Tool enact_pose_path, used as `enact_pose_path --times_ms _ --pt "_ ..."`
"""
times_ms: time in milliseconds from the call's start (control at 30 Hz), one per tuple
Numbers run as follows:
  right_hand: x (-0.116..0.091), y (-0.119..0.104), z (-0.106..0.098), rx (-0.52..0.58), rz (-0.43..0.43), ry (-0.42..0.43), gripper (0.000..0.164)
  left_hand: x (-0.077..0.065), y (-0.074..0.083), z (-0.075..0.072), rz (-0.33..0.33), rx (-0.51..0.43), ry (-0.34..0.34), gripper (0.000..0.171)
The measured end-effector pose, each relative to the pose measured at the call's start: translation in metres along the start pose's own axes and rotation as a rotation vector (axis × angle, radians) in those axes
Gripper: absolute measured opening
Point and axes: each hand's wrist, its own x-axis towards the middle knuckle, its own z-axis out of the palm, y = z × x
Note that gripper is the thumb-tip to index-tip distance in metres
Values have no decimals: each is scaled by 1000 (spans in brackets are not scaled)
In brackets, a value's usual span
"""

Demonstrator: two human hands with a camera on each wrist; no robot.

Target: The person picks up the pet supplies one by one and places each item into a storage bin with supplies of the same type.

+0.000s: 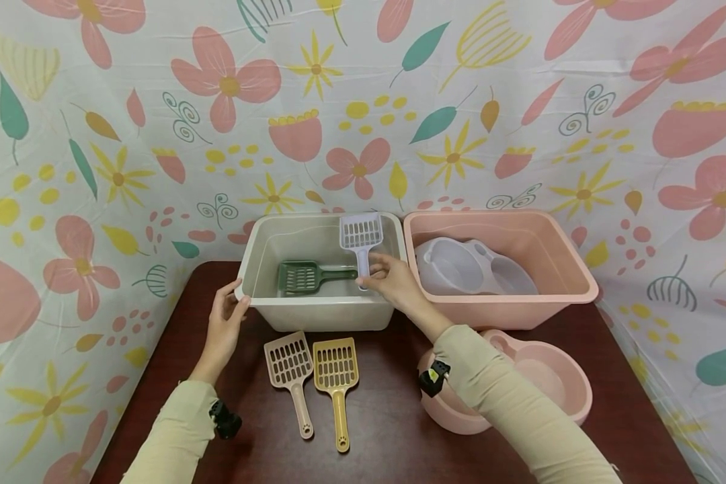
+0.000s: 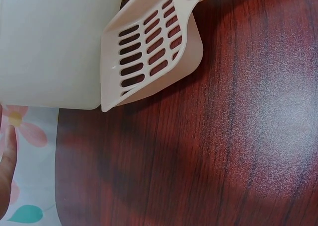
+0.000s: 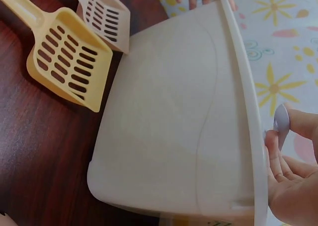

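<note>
My right hand (image 1: 390, 277) pinches the handle of a lavender litter scoop (image 1: 361, 232), whose slotted head points up and away over a pale grey litter box (image 1: 320, 312). Inside that box lies a dark green litter scoop (image 1: 299, 277), its handle toward the right. My left hand (image 1: 225, 312) holds the box's rim at the front left corner, thumb in front. On the table before the box lie a beige litter scoop (image 1: 289, 359) and a yellow litter scoop (image 1: 336, 363), side by side with handles toward me. In the right wrist view, only the handle end of the lavender scoop (image 3: 281, 121) shows.
A pink litter box (image 1: 502, 312) stands right beside the grey one, with a translucent lavender double bowl (image 1: 454, 265) inside. In front of it, a pink double bowl (image 1: 571, 376) sits partly under my right forearm. A flowered cloth (image 1: 363, 101) hangs behind the dark red table (image 1: 393, 430).
</note>
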Motion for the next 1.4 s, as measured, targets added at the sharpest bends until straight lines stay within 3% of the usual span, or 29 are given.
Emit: enact_pose_path --times_ms 167,433,667,867,967,1200,1400 --pt "0 4 0 -39 -13 18 64 6 -18 -3 -15 12 10 50" --pt "-3 7 0 -24 -96 92 51 1 -2 -1 7 -2 -2 50" --pt "-13 4 0 19 -141 122 46 5 -19 -2 6 14 11 50" --pt "-25 4 -2 66 -172 113 47 5 -23 -2 9 13 16 50" --pt "-33 3 -3 101 -161 110 47 4 -19 -1 1 8 13 50" --pt "-50 4 -1 123 -141 89 43 -5 10 3 19 5 3 49" --pt "-66 6 5 143 -148 77 41 -6 16 4 23 9 6 49"
